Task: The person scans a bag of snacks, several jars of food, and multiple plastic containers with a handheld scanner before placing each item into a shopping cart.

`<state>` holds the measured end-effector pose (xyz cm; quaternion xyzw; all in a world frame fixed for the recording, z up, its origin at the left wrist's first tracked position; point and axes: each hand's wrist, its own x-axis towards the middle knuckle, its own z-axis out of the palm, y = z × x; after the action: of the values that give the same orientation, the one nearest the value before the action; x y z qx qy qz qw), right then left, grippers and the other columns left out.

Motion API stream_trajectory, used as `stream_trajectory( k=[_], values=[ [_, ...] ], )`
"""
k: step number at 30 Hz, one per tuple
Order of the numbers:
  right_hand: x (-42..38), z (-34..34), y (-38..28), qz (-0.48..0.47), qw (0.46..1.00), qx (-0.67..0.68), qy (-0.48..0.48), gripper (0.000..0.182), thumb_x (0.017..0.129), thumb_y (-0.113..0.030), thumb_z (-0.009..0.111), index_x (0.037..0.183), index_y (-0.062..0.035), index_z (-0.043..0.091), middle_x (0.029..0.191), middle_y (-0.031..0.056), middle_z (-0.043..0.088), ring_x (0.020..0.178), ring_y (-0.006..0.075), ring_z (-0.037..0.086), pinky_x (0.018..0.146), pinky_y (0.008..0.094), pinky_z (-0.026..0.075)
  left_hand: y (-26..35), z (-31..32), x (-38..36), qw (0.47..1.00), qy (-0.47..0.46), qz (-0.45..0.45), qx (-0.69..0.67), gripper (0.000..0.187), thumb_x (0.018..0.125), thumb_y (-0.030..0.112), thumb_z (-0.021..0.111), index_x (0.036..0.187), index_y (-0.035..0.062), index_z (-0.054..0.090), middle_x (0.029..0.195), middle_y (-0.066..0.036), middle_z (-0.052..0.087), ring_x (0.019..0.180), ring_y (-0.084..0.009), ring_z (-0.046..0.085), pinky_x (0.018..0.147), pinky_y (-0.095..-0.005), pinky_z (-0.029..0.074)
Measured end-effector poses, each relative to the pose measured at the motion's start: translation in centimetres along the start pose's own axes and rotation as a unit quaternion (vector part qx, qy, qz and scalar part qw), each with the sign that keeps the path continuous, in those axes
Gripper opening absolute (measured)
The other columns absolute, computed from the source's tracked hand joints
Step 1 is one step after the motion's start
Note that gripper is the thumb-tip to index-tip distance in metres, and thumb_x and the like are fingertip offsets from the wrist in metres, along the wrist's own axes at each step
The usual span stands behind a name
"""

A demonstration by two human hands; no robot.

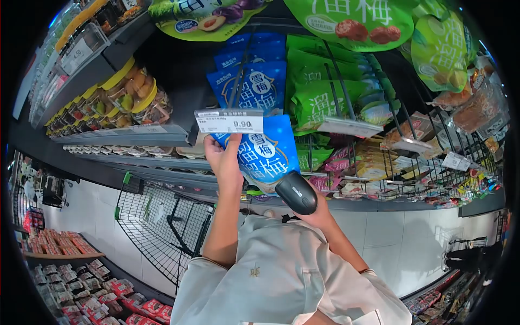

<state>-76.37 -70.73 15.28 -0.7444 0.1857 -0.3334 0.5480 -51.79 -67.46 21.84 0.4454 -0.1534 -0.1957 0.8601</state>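
A blue snack bag (265,154) hangs upright just under the 9.90 price tag (230,122). My left hand (225,160) pinches the bag's upper left edge, with its fingertips partly behind the tag. At the bag's lower right is my right hand (317,212), partly covered by a black rounded device (296,193) that sits over it. The fingers of that hand are mostly hidden behind the device and the bag. More blue bags (252,86) hang on a hook behind the tag.
Green bags (325,100) hang to the right, above a rack of other snacks. Yellow-lidded tubs (135,92) line the left shelf. A wire shopping cart (162,222) stands at the lower left. A person in dark clothes (474,257) is at the far right.
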Motion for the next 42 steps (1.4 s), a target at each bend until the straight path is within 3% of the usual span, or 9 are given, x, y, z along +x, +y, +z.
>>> stream_trajectory(
  k=[1,4,7,13,17,22,31,35,42],
  values=[
    [0.2,-0.4,0.5,-0.011,1.0,-0.015,-0.014,0.08,0.071,-0.008,0.084,0.142,0.0036,0.05,0.143,0.0195,0.056,0.132,0.0274,0.055,0.109,0.0386,0.041,-0.2,-0.2,0.2,0.999,-0.022,0.025,0.019,0.039,0.09,0.011,0.077,0.118,0.0011,0.052,0.112,-0.008,0.063,0.102,-0.0131,0.062,0.09,-0.0289,0.05],
    [0.8,-1.3,0.7,-0.048,0.998,-0.014,-0.035,0.084,0.07,-0.009,0.085,0.144,0.0051,0.048,0.151,0.021,0.047,0.137,0.0293,0.05,0.112,0.0393,0.038,-0.3,-0.1,-0.1,0.999,-0.007,0.031,0.018,0.038,0.091,0.013,0.076,0.12,0.0017,0.052,0.113,-0.008,0.063,0.103,-0.0138,0.062,0.09,-0.0299,0.05],
    [2.0,-1.8,-0.6,-0.067,0.997,-0.014,-0.03,0.068,0.074,-0.004,0.083,0.137,0.0019,0.057,0.15,0.0228,0.048,0.136,0.0347,0.051,0.11,0.0412,0.042,0.0,0.3,0.0,1.0,0.01,0.01,-0.025,0.047,0.084,0.006,0.08,0.121,0.0013,0.052,0.118,-0.009,0.06,0.105,-0.0134,0.058,0.095,-0.0294,0.045],
    [2.8,-2.4,-0.7,-0.069,0.996,-0.042,-0.044,0.068,0.074,-0.004,0.083,0.137,0.0007,0.058,0.151,0.0227,0.047,0.137,0.0342,0.051,0.11,0.0404,0.042,0.5,1.9,0.2,0.998,0.011,0.053,-0.04,0.047,0.089,0.001,0.071,0.131,-0.0003,0.049,0.126,-0.009,0.058,0.112,-0.0168,0.058,0.1,-0.0326,0.046],
    [3.5,-2.7,-1.4,-0.061,0.997,-0.018,-0.04,0.067,0.075,-0.004,0.083,0.137,0.0005,0.058,0.152,0.0228,0.047,0.137,0.0344,0.051,0.11,0.0409,0.043,0.1,2.5,0.9,0.997,0.06,0.043,0.005,0.029,0.1,0.01,0.061,0.125,0.0004,0.051,0.117,-0.011,0.063,0.104,-0.0178,0.063,0.093,-0.0332,0.052],
    [3.8,-2.9,-1.6,-0.071,0.997,0.008,-0.042,0.068,0.075,-0.004,0.082,0.138,0.0016,0.056,0.152,0.0226,0.047,0.136,0.0343,0.052,0.11,0.0415,0.043,0.1,2.6,1.3,0.997,0.054,0.046,0.005,0.025,0.1,0.011,0.061,0.122,0.0009,0.053,0.113,-0.011,0.065,0.102,-0.0181,0.064,0.089,-0.0337,0.054],
    [4.1,-3.0,-2.6,-0.026,0.997,0.032,-0.058,0.072,0.071,-0.003,0.082,0.138,0.003,0.055,0.15,0.0219,0.049,0.135,0.0334,0.053,0.11,0.0413,0.042,0.6,2.0,2.1,0.998,0.043,0.031,-0.029,0.019,0.101,0.018,0.061,0.114,0.0027,0.06,0.1,-0.009,0.069,0.089,-0.0172,0.068,0.078,-0.0324,0.057],
    [4.2,-3.2,-1.6,-0.054,0.996,0.009,-0.065,0.085,0.07,-0.007,0.083,0.145,0.0035,0.047,0.144,0.0188,0.055,0.13,0.0252,0.056,0.109,0.0372,0.041,1.1,2.1,2.2,0.999,0.039,0.017,-0.02,0.018,0.101,0.02,0.062,0.111,0.0037,0.062,0.097,-0.008,0.069,0.088,-0.0161,0.068,0.076,-0.0316,0.057],
    [3.9,-3.2,-1.5,-0.03,0.998,0.026,-0.051,0.083,0.071,-0.006,0.084,0.145,0.0017,0.048,0.138,0.0154,0.06,0.124,0.0209,0.059,0.106,0.0355,0.044,2.3,1.6,2.0,0.997,0.008,-0.06,-0.048,0.021,0.098,0.013,0.064,0.116,0.0023,0.061,0.108,-0.008,0.069,0.102,-0.0163,0.065,0.091,-0.032,0.052]
  ],
)
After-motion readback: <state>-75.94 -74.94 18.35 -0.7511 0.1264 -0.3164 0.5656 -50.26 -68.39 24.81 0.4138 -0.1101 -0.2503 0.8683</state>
